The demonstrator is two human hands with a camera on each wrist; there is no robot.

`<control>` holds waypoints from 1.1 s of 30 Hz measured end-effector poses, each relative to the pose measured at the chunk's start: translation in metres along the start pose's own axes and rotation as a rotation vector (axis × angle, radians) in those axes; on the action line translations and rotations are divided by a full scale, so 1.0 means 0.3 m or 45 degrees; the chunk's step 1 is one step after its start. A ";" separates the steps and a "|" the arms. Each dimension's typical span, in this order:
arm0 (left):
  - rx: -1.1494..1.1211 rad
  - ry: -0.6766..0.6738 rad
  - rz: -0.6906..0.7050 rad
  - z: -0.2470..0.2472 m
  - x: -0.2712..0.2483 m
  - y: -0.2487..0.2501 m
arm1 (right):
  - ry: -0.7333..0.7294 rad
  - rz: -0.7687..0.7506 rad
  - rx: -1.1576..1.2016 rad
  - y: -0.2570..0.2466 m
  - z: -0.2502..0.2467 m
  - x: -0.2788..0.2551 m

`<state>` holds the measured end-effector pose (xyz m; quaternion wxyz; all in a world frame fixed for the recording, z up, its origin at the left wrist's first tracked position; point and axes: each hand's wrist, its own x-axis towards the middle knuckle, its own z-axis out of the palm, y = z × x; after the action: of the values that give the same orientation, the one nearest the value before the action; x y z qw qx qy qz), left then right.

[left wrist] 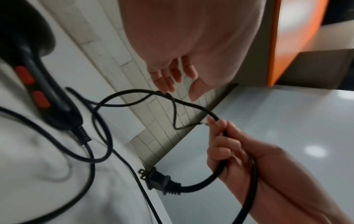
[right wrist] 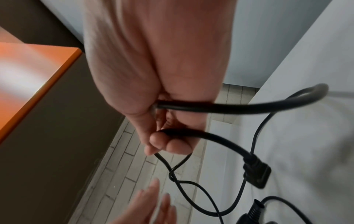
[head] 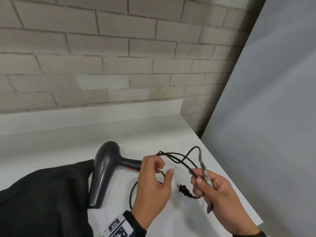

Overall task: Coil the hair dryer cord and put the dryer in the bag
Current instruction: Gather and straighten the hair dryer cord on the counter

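Observation:
A dark grey hair dryer (head: 106,168) lies on the white counter (head: 119,130), its handle with red switches (left wrist: 40,91) pointing right. Its black cord (head: 179,159) runs in loose loops from the handle to my right hand (head: 203,182), which grips two strands, one wrapped in clear plastic (head: 204,170). The plug (head: 183,189) hangs just left of that fist and shows again in the wrist views (left wrist: 155,180) (right wrist: 256,171). My left hand (head: 164,168) hovers over the loops with relaxed fingers (left wrist: 166,84), fingertips at the cord and nothing held. A black bag (head: 42,194) lies left of the dryer.
A grey brick wall (head: 119,57) backs the counter. The counter's right edge (head: 239,190) runs diagonally just under my right hand, with grey floor (head: 273,117) beyond. An orange-topped cabinet (right wrist: 28,68) shows in the wrist views.

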<state>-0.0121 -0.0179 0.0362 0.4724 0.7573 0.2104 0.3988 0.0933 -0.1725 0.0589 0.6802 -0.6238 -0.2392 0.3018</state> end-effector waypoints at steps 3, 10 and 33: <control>0.008 -0.033 -0.214 -0.016 0.032 -0.027 | 0.005 0.004 0.050 -0.001 -0.006 -0.002; 0.462 -0.573 0.281 -0.047 0.147 -0.007 | -0.007 0.006 -0.019 -0.011 0.002 -0.009; -0.832 -0.061 -0.490 -0.133 0.248 0.001 | 0.159 -0.028 -0.445 0.074 -0.099 -0.079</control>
<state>0.0000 0.0555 0.0760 0.7601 0.5224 0.1995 0.3311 0.0951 -0.2093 0.0350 0.5782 -0.7474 -0.2520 0.2087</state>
